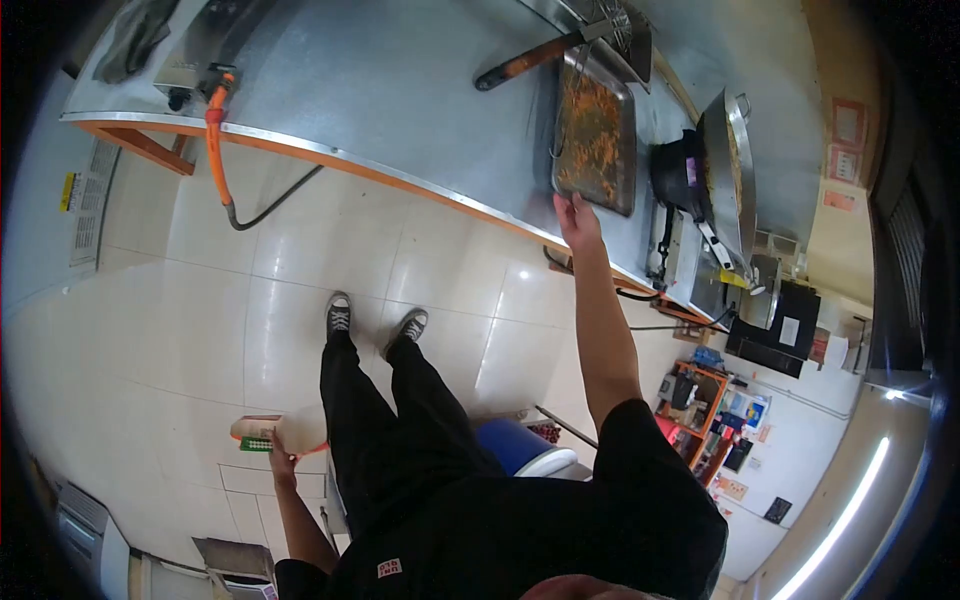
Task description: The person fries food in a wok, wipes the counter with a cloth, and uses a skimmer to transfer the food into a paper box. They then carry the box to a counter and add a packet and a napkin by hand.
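At the near end of a metal tray [597,140] on the steel table, my right hand [578,222] has its fingers closed on the rim. Orange shreds or residue cover the tray's bottom. A dark-handled wire whisk [530,62] lies across the tray's far end, beside a metal pan [628,55]. Low on the left, away from the table, my left hand [282,460] is closed around a flat pale item [258,428] with an orange edge and a green dotted panel; its exact kind does not show.
The steel table [390,110] has an orange frame. A large wok [738,170] and a black pot [678,172] stand right of the tray. An orange hose [214,140] hangs over the table's left edge. A blue bin [515,440] stands by my legs, with shelves [692,400] at the right.
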Demonstrator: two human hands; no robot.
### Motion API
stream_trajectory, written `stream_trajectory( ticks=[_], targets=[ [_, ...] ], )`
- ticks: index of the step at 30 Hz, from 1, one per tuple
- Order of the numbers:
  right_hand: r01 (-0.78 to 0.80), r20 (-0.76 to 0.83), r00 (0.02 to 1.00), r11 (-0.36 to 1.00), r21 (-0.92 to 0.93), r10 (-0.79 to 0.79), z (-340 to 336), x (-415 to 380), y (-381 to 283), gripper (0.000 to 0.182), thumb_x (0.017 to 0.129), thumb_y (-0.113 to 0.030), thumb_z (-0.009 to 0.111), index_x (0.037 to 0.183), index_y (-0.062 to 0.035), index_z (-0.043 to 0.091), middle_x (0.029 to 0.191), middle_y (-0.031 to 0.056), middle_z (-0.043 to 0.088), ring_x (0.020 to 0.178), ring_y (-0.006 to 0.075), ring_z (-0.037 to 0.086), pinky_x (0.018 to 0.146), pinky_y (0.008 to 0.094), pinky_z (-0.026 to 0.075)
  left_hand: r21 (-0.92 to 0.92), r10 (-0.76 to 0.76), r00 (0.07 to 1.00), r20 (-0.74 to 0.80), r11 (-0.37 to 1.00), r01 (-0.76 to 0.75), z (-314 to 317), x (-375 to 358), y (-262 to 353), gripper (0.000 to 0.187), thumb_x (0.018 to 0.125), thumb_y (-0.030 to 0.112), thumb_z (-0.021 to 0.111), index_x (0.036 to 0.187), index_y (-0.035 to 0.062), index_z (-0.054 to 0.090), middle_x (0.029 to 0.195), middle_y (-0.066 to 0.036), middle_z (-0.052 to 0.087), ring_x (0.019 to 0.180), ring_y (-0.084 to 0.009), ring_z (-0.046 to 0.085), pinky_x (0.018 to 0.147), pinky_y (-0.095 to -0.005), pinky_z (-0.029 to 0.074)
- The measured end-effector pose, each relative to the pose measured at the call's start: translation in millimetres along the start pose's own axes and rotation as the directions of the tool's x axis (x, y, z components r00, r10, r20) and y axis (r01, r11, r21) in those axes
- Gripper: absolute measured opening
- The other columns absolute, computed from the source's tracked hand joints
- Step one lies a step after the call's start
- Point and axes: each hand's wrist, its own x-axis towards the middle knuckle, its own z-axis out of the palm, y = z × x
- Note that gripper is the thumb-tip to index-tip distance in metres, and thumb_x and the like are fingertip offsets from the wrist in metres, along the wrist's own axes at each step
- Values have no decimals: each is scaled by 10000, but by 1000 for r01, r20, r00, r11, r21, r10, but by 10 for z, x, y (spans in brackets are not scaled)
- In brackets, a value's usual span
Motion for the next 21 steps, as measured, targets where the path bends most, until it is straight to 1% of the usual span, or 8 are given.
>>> stream_trajectory(
  ticks=[6, 10, 12, 14, 17, 18, 19, 21],
  targets=[
    [-71, 42, 996, 994, -87, 75, 715, 196, 79, 215, 989, -154, 417, 1025, 46, 489, 936, 169, 596, 886, 279, 624, 856, 365, 565, 49, -33, 999, -32, 998, 35, 61, -111, 119, 813, 830, 752, 368, 1406, 178, 366, 1304, -30, 492, 1122, -191, 493, 851, -387, 424],
    [-7, 91, 996, 985, -171, 23, 592, 122, 161, 309, 1006, -251, 377, 987, 30, 503, 831, 150, 616, 780, 272, 639, 808, 392, 573, 83, -44, 998, -36, 995, 47, -78, -16, -21, 823, 813, 766, 378, 1397, 186, 368, 1304, -28, 487, 1120, -196, 483, 869, -397, 410],
    [-11, 140, 989, 982, -188, 38, 387, -73, 171, 401, 1005, -355, 348, 970, 10, 509, 769, 130, 615, 697, 262, 628, 743, 386, 569, 100, -47, 998, -50, 994, 52, -94, 27, 3, 823, 804, 774, 383, 1392, 198, 368, 1312, -26, 479, 1125, -202, 475, 882, -405, 403],
    [57, 147, 989, 971, -230, -23, 142, -417, 303, 463, 994, -430, 333, 999, -3, 513, 803, 122, 604, 714, 247, 616, 718, 377, 558, 95, -47, 998, -38, 994, 50, -115, 44, 132, 823, 793, 783, 389, 1387, 213, 372, 1313, -24, 476, 1121, -206, 476, 887, -409, 402],
    [-12, 92, 994, 891, -455, 60, -83, -1407, 438, 336, 979, -356, 390, 1059, -57, 520, 879, 84, 587, 830, 232, 602, 768, 390, 526, 90, 50, 999, 10, 995, -50, -43, 48, 467, 831, 784, 788, 399, 1384, 213, 371, 1308, -23, 476, 1106, -218, 483, 884, -415, 412],
    [-8, 238, 961, 871, -492, 143, -469, -1505, 585, 273, 958, -280, 388, 1075, -81, 533, 867, 65, 583, 810, 209, 605, 741, 374, 529, 96, 77, 997, 25, 992, -79, -34, 99, 583, 832, 785, 787, 399, 1384, 209, 371, 1304, -24, 478, 1102, -222, 486, 882, -415, 416],
    [-110, 141, 963, 818, -565, 227, -636, -1769, 673, 239, 938, -254, 398, 1051, -101, 542, 858, 47, 585, 782, 185, 604, 723, 350, 529, 103, 105, 994, 43, 989, -108, 5, 186, 700, 833, 786, 785, 400, 1383, 205, 370, 1299, -26, 480, 1098, -227, 489, 880, -415, 420],
    [-29, 260, 932, 766, -642, 253, -1382, -2171, 989, 271, 940, -246, 413, 1091, -83, 568, 892, 56, 612, 766, 179, 619, 684, 342, 540, 125, 163, 982, 92, 977, -174, 145, 297, 987, 816, 793, 778, 400, 1364, 195, 392, 1284, -34, 485, 1085, -238, 498, 860, -414, 441]
  ],
)
